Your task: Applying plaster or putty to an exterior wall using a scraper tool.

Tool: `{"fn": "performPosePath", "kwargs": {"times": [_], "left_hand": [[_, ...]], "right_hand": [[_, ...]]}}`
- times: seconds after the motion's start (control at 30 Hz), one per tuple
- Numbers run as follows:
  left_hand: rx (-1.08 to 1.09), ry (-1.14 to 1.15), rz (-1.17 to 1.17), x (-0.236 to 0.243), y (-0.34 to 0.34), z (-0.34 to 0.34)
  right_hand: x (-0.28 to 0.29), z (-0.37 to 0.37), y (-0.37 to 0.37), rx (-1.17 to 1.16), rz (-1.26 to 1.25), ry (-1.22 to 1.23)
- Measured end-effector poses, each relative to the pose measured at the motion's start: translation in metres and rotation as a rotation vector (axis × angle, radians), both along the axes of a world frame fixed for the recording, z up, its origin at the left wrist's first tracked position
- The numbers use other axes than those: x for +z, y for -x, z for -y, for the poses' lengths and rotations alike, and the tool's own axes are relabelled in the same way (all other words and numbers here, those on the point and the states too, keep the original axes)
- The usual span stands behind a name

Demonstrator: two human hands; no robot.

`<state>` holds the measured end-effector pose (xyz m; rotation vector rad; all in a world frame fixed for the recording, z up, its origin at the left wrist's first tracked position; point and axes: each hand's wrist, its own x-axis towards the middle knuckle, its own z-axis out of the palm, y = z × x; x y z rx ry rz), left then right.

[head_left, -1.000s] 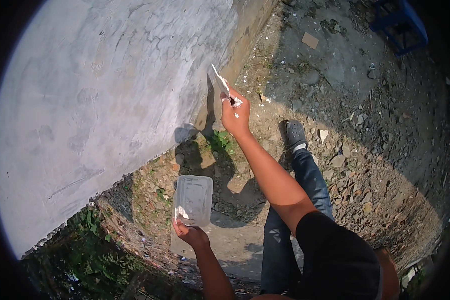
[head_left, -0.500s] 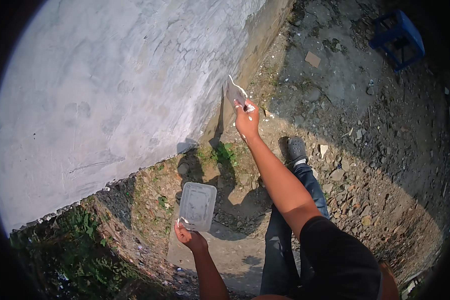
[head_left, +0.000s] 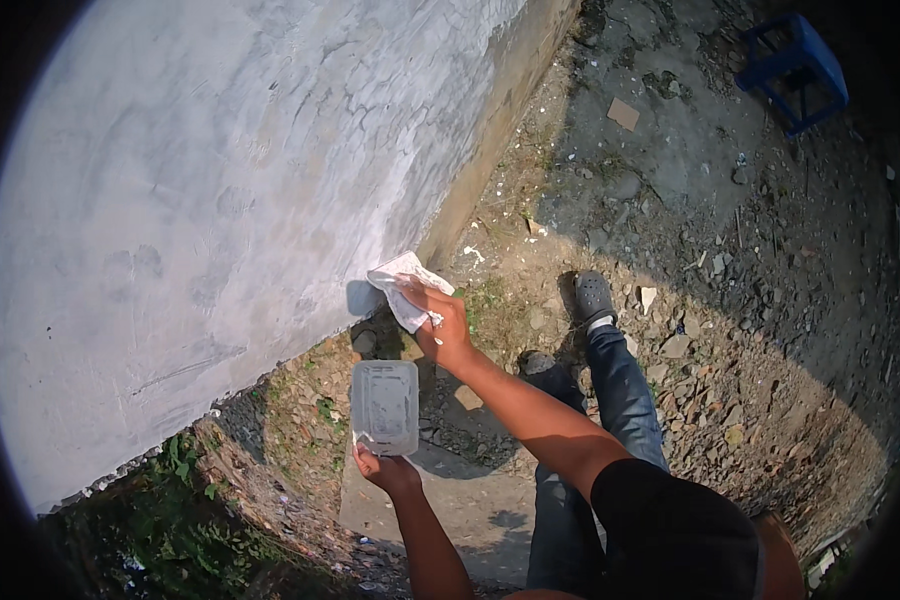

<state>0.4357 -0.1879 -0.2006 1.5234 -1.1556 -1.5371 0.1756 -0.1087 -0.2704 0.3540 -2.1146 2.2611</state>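
My right hand [head_left: 444,326] grips a thin, flat putty scraper [head_left: 406,284] smeared with white paste, and white flecks sit on the fingers. The scraper is at the lower part of the grey-white wall [head_left: 220,180]; whether its edge touches the wall I cannot tell. Below and slightly left, my left hand [head_left: 386,472] holds a clear rectangular plastic tub [head_left: 384,408] by its near end. Some white paste marks the tub's near corner, close to the thumb.
A blue plastic stool [head_left: 796,72] stands at the far right, with a brown flat piece [head_left: 623,114] on the ground nearer the wall. Loose stones [head_left: 675,346] cover the ground around my shoes. Green plants [head_left: 180,510] grow at lower left, below the wall's edge.
My right hand has come nearer and to the left with the scraper, whose broad face now shows white paste. The tub in my left hand has shifted slightly left and straightened.
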Motion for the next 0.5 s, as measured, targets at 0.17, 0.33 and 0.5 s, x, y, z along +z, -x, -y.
{"fn": "performPosePath", "kwargs": {"times": [0.17, 0.33, 0.5], "left_hand": [[-0.103, 0.059, 0.031, -0.003, -0.002, 0.015], [-0.132, -0.035, 0.163, -0.016, 0.043, -0.030], [-0.146, -0.071, 0.211, -0.012, 0.038, -0.030]], "right_hand": [[-0.040, -0.038, 0.047, 0.099, 0.299, 0.174], [-0.122, -0.069, 0.166, -0.381, 0.675, 0.382], [-0.074, 0.025, 0.097, -0.265, 0.261, 0.102]]}}
